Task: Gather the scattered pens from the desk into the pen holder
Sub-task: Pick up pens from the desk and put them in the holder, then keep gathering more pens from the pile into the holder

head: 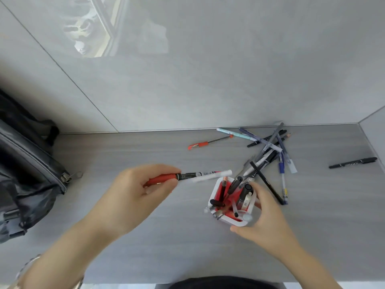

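Grey desk (145, 236) against wall; dark bag (27, 163) at far left edge. Loose pile of pens (270, 151) far right of centre, just beyond holder; red pen (209, 142) apart to its left, black marker (353, 162) well apart at right. Holder (231, 200), white rim, red inside, several pens in it, centre-right. Right hand (264, 217) wrapped around holder's near-right side. Left hand (143, 190) left of holder, fingers pinched on red-and-black pen (187, 176), tip pointing right toward holder, just short of rim
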A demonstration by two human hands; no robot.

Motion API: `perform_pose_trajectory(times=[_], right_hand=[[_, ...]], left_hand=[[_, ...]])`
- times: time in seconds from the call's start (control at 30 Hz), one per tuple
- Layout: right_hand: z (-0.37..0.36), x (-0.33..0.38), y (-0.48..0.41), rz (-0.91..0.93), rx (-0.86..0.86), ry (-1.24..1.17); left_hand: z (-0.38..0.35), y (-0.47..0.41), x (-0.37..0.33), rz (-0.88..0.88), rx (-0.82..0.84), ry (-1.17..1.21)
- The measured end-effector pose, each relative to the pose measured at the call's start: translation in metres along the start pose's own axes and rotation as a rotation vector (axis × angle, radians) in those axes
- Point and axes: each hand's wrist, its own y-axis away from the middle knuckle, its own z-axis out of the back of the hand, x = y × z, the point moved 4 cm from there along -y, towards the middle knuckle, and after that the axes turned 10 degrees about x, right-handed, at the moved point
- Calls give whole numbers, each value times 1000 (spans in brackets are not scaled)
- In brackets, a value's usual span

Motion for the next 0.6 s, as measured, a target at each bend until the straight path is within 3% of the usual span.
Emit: perform_pose_trajectory(times=[0.17,0.33,0.47,0.6], right_hand=[[-3,1,13,18,-22,14],[-13,6,27,32,3,46],[-15,11,31,51,-36,16],[-10,9,31,32,-60,-67]], left_hand=[[-30,-11,-19,-46,246,-460],[-70,-28,-35,-70,316,-728],[-99,-31,-38,-141,276,-730],[-99,-19,-35,-317,108,-354]])
